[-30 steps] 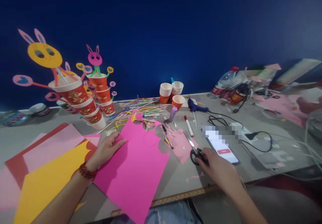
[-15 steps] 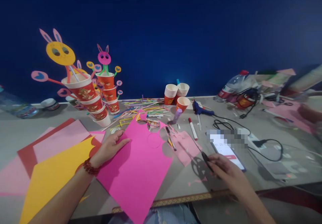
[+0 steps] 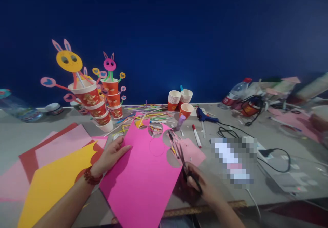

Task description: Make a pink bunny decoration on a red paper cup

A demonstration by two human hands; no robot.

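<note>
My left hand grips a bright pink sheet of paper by its left edge, thumb on top. Round bites are cut out of the sheet's far and right edges, and a drawn circle shows near them. In my right hand is a pair of black-handled scissors, blades pointing away from me beside the sheet's right edge. Whether the blades touch the paper I cannot tell. Behind them, a light pink paper piece lies on the table.
Left stand stacked-cup rabbit figures and a yellow sheet. Loose straws, paper cups, a red-capped marker and a glue gun lie farther back. A blurred phone and cables are right. Another person's hand shows far right.
My right hand has brought the scissors left, up to the pink sheet's right edge. My left hand keeps its hold on the sheet. The view has shifted slightly.
</note>
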